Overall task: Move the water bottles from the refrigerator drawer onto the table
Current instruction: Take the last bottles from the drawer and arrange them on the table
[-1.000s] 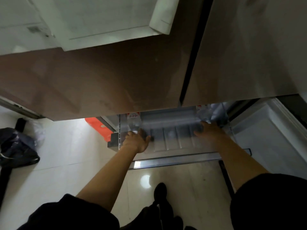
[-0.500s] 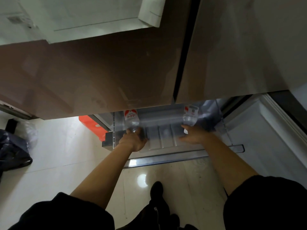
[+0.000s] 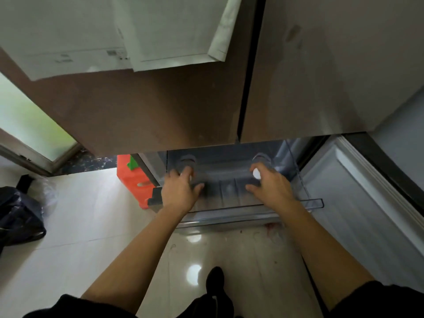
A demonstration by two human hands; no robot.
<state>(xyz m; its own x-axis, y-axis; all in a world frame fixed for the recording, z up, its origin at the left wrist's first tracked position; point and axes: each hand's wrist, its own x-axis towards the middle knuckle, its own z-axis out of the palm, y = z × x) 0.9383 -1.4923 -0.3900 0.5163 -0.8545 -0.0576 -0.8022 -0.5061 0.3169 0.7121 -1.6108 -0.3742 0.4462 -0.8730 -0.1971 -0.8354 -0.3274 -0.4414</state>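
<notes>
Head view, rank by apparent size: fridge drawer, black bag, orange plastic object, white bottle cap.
1. fridge drawer
2-3. black bag and orange plastic object: look alike, and the bag is cropped by the frame, so no ranking
4. white bottle cap

Both bare arms reach forward and down, side by side. The left grip point(image 3: 181, 191), a bare hand, bends its fingers over the top of the left bottle point(image 3: 187, 160), thumb out. It is too blurry to tell if it holds. The right grip point(image 3: 271, 187) curls round the right bottle point(image 3: 256, 173) by its white cap.
</notes>
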